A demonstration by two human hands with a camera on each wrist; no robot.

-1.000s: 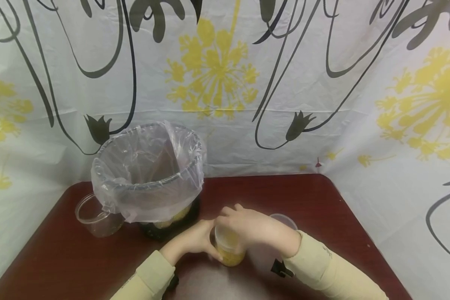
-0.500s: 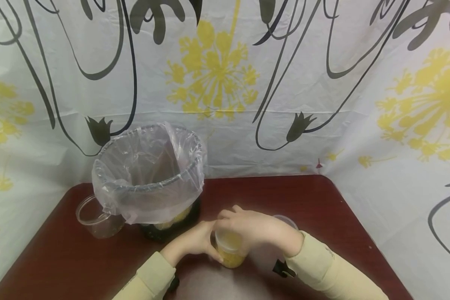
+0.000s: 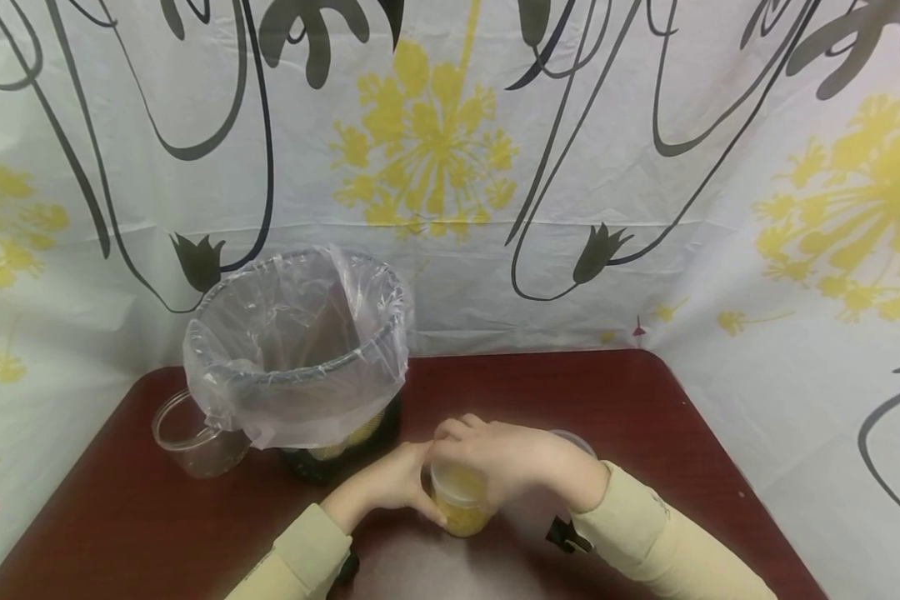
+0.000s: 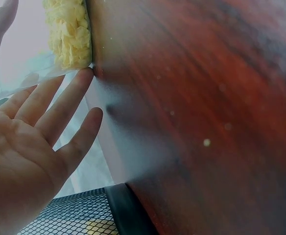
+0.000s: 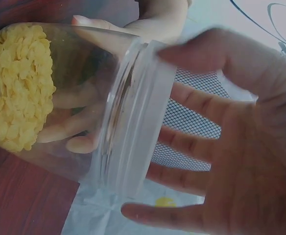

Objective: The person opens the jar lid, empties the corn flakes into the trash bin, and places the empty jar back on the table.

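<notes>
One jar (image 3: pixel 465 520): left grip (image 3: pixel 396 482) curls round it from ten o'clock; right grip (image 3: pixel 504 460), two o'clock, clasps its lid (image 5: pixel 147 120).

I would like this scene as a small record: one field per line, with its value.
Jar: clear, upright on the table
Contents: yellow flakes, lower part of the jar
Lid: whitish, on the jar's mouth, tightness unclear
Left hand: curled round the jar
Right hand: gripping the lid
Bin: mesh, lined with a plastic bag
Open container: clear, beside the bin
</notes>
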